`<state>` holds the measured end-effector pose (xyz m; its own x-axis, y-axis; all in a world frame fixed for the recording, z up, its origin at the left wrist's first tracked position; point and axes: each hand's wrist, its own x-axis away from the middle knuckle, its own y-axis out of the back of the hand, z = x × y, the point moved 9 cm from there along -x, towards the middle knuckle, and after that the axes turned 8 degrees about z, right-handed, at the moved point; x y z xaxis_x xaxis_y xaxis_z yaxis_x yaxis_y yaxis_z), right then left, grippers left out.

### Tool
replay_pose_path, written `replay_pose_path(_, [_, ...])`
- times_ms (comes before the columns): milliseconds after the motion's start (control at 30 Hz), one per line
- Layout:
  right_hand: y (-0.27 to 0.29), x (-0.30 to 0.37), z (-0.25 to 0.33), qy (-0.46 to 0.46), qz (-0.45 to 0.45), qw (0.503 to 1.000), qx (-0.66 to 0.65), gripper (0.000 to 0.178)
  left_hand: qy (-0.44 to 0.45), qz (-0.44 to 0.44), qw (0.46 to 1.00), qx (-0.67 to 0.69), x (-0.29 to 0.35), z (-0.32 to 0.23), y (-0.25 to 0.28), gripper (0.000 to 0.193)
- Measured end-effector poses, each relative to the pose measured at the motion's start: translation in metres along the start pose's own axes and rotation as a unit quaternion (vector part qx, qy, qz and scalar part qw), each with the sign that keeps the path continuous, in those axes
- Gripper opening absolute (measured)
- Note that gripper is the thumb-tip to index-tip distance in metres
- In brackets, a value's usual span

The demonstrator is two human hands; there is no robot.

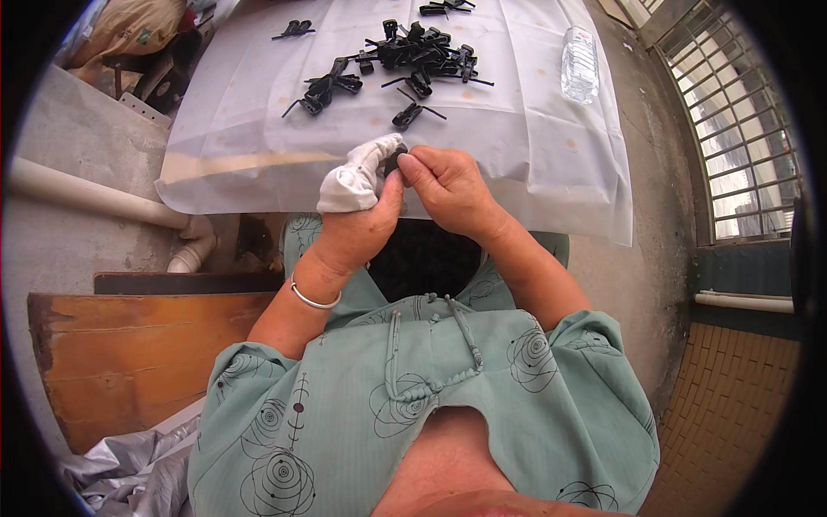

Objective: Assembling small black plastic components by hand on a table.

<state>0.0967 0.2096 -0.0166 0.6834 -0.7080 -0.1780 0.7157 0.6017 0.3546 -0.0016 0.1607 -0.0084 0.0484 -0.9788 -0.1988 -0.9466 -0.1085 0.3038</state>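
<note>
My left hand (369,222) wears a white cloth glove (349,185) over its fingers, with the thumb bare. It is closed around a small black plastic piece (395,160) at the table's near edge. My right hand (455,185) meets it there, thumb and forefinger pinched on the same piece. Most of the piece is hidden by the fingers, so its full shape does not show. Just beyond my hands lies a black plastic part with thin arms (412,115). Farther back is a heap of similar black parts (422,53), with a smaller cluster (323,89) to its left.
White plastic sheeting (241,112) covers the table. A clear bottle (581,66) lies at its right side. Between my knees sits a dark container of black items (422,258). A wooden board (155,353) and a pale pipe (95,194) are at left, a barred window (736,112) at right.
</note>
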Motion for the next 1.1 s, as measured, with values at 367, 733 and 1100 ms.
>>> replay_pose_path(367, [-0.009, 0.001, -0.019, -0.030, -0.041, 0.996, -0.072, 0.025, -0.125, -0.026, 0.978, -0.166, 0.000, -0.021, -0.003, 0.029])
replay_pose_path(733, [-0.015, -0.009, -0.032, -0.029, -0.102, 0.993, -0.045, 0.027, -0.128, -0.071, 0.953, -0.265, -0.002, -0.006, 0.001, 0.028])
replay_pose_path(1100, [0.016, 0.014, -0.006, 0.080, -0.032, 0.992, 0.092, 0.009, 0.072, 0.059, 0.939, 0.331, -0.015, 0.025, -0.007, 0.023])
